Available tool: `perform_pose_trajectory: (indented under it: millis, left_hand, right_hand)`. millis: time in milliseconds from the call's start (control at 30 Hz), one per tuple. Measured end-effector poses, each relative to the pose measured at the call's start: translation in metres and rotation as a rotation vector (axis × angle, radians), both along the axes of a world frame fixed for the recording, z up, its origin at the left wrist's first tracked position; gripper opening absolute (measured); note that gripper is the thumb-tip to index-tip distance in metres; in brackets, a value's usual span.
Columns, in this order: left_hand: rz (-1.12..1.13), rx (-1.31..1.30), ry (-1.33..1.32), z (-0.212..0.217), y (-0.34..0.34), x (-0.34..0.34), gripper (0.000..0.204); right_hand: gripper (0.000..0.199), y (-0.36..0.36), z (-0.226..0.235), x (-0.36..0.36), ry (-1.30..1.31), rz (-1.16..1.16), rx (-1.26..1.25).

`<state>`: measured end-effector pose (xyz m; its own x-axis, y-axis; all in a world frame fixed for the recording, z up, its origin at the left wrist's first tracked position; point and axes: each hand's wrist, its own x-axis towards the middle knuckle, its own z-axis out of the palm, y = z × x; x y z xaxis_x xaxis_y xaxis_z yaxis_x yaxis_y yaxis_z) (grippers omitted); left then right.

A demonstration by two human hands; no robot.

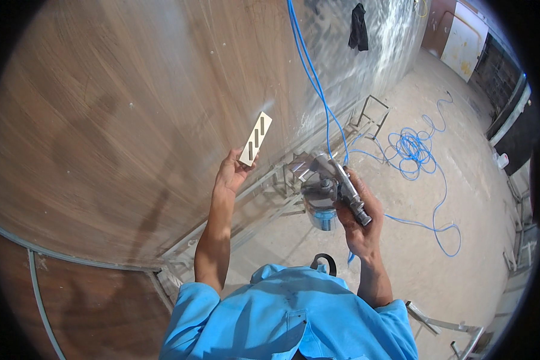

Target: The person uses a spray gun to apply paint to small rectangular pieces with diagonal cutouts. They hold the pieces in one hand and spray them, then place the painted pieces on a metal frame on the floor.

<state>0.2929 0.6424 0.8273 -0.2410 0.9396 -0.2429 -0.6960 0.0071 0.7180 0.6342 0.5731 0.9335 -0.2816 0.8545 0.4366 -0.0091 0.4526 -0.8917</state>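
Note:
My left hand (233,173) grips the lower end of a cream rectangular block (265,120) with several dark slanted slots in its face. The block is held tilted in front of the wood-grain panel. In my right hand (361,219) is a metal spray gun (351,191), its fingers wrapped round the handle. A cup (320,207) hangs below the gun, with something blue showing at its bottom. The gun's head points left, toward the block but apart from it. A pale misty patch shows on the panel just past the block's top end.
A wood-grain panel (132,102) fills the left, with a metal-framed lower section. Blue hose (311,72) hangs down near the gun, and more blue hose (413,150) lies coiled on the concrete floor (372,270). A metal stand (375,114) and a frame (444,324) stand at right. Dark cloth (359,29) hangs on the wall.

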Motion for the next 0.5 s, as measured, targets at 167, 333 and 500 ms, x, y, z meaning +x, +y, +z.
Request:
perform_pose_trajectory:
  millis: [167, 333, 500]
  left_hand:
    - [-0.003, 0.008, 0.029, -0.005, 0.001, -0.003, 0.046]
    - [-0.03, 0.032, 0.061, -0.009, 0.01, -0.003, 0.044]
    - [-0.076, 0.072, 0.174, -0.006, 0.027, 0.003, 0.046]
  right_hand:
    - [0.056, 0.005, -0.001, 0.0, 0.071, -0.129, 0.189]
    - [0.054, 0.004, 0.001, 0.007, -0.028, -0.136, 0.1]
    - [0.053, 0.002, -0.001, 0.012, -0.013, -0.021, 0.066]
